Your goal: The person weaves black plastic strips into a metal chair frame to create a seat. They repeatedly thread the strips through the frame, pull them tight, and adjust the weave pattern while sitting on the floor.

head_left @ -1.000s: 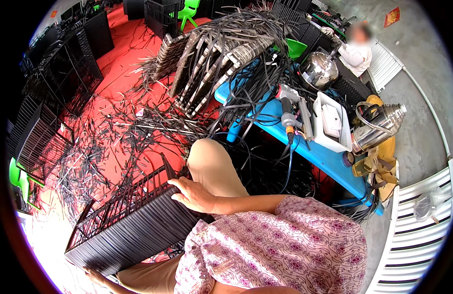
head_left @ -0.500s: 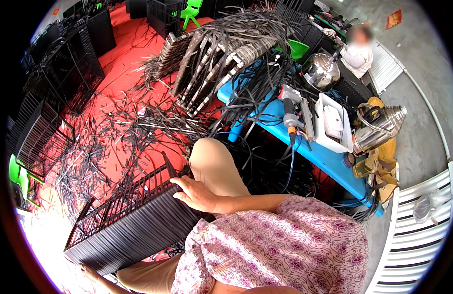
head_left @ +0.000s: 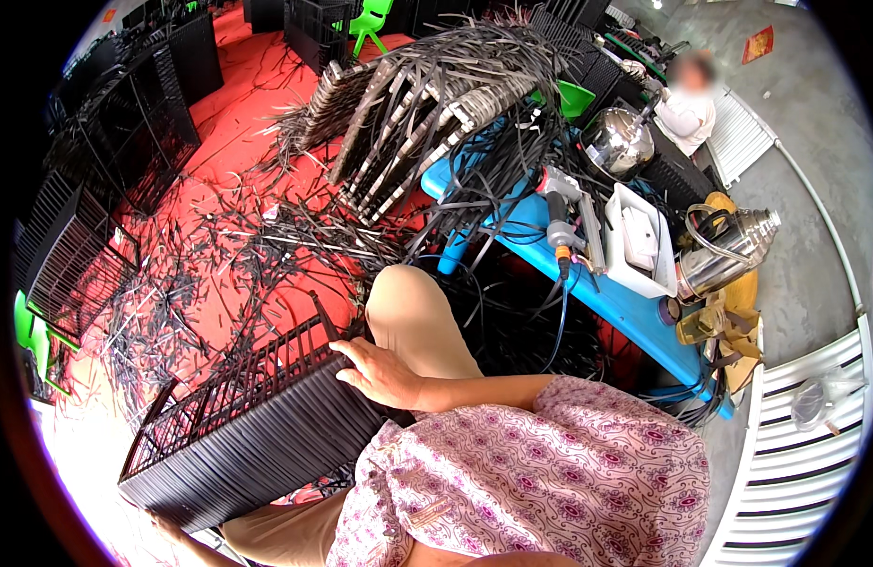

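Note:
A black woven frame (head_left: 257, 454), its near face tightly wrapped with dark strips and its far side showing bare bars, leans across my lap. My right hand (head_left: 384, 375) grips its upper right corner, the fingers curled by a dark bar that sticks up there. At the frame's lower left corner is my left hand (head_left: 167, 529), washed out by glare and partly behind the edge, so its fingers do not show clearly.
Loose black strips (head_left: 266, 241) litter the red floor covering. On the right, a blue bench (head_left: 597, 298) carries a power tool (head_left: 559, 213), a white bin (head_left: 618, 248) and a steel flask (head_left: 725, 260). Wrapped frames (head_left: 408, 123) stand ahead; another person (head_left: 687, 118) sits far right.
The woven frame's lower left end has shifted slightly left, and my left hand with it. My right hand keeps its place at the upper corner.

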Demonstrator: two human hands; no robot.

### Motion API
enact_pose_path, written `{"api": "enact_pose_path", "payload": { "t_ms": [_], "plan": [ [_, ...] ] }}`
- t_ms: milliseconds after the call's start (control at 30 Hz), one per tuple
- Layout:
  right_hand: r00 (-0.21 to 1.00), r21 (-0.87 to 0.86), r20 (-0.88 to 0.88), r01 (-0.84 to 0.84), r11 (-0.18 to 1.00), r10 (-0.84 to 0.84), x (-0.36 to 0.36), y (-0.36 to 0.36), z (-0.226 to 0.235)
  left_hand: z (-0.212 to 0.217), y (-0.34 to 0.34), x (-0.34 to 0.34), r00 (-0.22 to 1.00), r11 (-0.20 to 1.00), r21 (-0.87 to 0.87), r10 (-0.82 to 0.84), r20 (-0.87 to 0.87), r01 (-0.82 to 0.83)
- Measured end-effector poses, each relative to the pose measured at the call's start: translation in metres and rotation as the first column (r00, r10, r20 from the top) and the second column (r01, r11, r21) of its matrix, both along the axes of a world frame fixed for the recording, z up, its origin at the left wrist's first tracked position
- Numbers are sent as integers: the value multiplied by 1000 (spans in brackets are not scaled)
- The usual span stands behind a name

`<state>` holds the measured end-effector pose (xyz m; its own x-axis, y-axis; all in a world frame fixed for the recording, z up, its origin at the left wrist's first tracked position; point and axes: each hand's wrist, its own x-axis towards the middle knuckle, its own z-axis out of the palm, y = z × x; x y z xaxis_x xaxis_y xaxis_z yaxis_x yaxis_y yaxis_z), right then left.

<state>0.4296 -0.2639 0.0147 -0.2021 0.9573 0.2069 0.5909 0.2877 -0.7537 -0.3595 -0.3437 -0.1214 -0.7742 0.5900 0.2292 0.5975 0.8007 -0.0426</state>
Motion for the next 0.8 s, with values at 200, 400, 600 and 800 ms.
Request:
{"api": "enact_pose_path", "payload": {
  "t_ms": [200,400,600,800],
  "plan": [
    [1000,-63,11,2,998,-2,-2,-1,7,-10,3,-18,995,991,120,-70,74,61],
    [1000,-101,-20,14,995,-16,-1,-1,7,-24,4,-72,865,834,461,-444,236,303],
    [993,-252,-103,28,967,-56,-1,11,6,-57,19,-96,628,540,836,-686,367,101],
    [947,-105,-319,4,994,-38,15,104,6,-27,50,-6,686,467,833,-502,526,-297]
  ]
}}
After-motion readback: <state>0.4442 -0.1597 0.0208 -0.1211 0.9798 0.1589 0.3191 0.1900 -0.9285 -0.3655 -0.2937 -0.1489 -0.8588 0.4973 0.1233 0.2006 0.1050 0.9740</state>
